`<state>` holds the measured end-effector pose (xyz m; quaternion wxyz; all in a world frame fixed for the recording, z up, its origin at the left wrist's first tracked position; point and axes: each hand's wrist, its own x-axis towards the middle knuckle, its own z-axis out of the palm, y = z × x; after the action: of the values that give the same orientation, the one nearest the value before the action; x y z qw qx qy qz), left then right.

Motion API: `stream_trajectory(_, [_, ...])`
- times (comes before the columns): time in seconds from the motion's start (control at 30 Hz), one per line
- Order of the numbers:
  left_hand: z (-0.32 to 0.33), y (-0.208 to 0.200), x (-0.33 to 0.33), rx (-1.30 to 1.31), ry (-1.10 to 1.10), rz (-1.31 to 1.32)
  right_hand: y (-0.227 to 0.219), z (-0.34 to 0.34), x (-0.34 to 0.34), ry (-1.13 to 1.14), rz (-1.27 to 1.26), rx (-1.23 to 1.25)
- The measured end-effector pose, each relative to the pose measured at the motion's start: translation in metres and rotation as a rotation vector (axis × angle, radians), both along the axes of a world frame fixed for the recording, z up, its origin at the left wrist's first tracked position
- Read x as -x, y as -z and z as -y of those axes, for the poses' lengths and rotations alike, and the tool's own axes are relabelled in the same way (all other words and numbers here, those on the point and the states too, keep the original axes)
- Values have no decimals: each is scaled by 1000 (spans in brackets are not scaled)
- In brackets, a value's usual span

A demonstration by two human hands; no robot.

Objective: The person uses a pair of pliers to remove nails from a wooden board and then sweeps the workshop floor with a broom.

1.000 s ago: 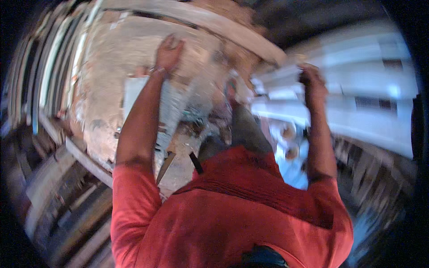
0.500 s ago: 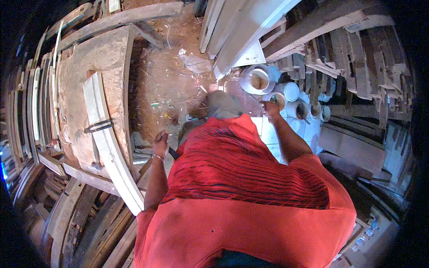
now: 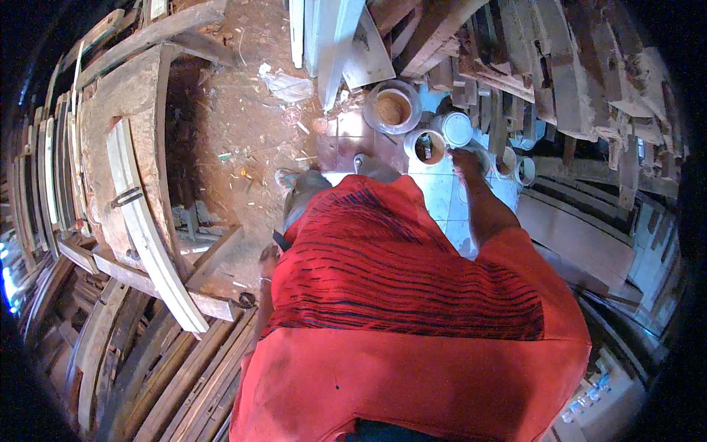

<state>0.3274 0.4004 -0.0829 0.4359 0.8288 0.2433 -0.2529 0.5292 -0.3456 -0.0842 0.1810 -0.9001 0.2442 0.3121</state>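
My right hand (image 3: 464,162) reaches out over a group of white buckets, its fingers dark and small in the picture, so whether they grip anything does not show. Beside its fingertips stands an open white bucket (image 3: 440,149) with some small things inside. A lidded white bucket (image 3: 456,127) sits just beyond. Close to my left hip hangs my left hand (image 3: 269,257), partly covered by my red shirt; its fingers are not clear. A wider pale tub (image 3: 370,110) holding something brown and grainy is further off.
Left of me, a pale curved wooden piece (image 3: 151,228) with a dark clamp-like band leans across a wooden bench (image 3: 129,88). Stacked timber (image 3: 184,383) lies at lower left. Boards (image 3: 331,44) stand ahead, and wooden pieces (image 3: 560,81) hang at upper right. A plastic bag (image 3: 289,85) lies on the dirt floor.
My view and body have shifted forward and right, toward the buckets. My left hand has dropped back against my side. My right hand stays out over the buckets.
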Motion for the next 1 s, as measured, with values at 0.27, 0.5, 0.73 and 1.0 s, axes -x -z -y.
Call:
stream_trajectory(0.27, [82, -137, -119, 141, -506, -45, 57, 39, 41, 774, 240, -659])
stream_trajectory(0.5, [81, -159, -104, 231, -587, -46, 61, 82, 18, 31, 182, -225])
stream_trajectory(0.73, [56, -201, -99, 129, -771, 195, 13, -88, -94, -1047, 519, 194])
stream_trajectory(1.0, [-44, -243, -127, -151, -816, 451, 3, -338, -197, -605, 213, -753])
